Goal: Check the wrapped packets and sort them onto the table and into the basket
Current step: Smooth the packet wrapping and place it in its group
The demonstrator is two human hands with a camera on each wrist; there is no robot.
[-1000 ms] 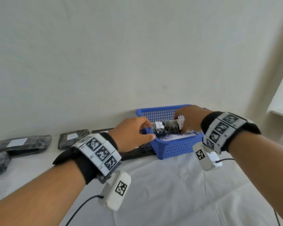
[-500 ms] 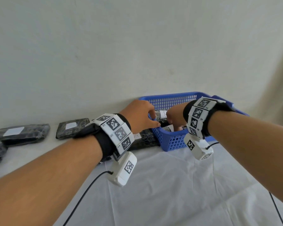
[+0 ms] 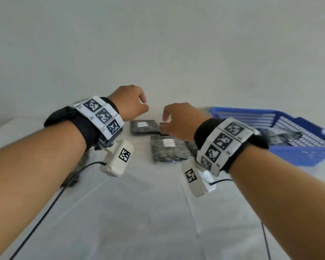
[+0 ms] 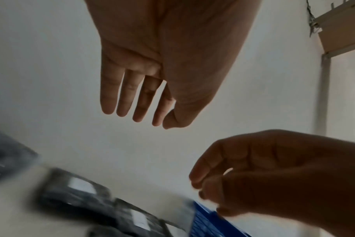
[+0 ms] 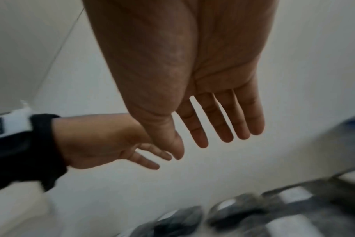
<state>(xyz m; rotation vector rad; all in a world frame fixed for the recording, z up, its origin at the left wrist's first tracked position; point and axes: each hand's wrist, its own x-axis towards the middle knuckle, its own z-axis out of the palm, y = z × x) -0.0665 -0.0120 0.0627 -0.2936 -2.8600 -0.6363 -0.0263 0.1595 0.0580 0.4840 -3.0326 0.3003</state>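
1. Packets lying on desk, left of blue basket; more inside it.
2. Left hand and right hand spread, empty, hovering above.
3. Between picks; next: choose, grip, check label.

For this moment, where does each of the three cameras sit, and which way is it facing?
Head: on the head, facing forward and down at both forearms, left hand, right hand, packets and blue basket.
Left wrist: under the left palm, along its straight fingers.
Right wrist: under the right palm, along its straight fingers.
Shared: each wrist view catches the other hand and blurred packets.
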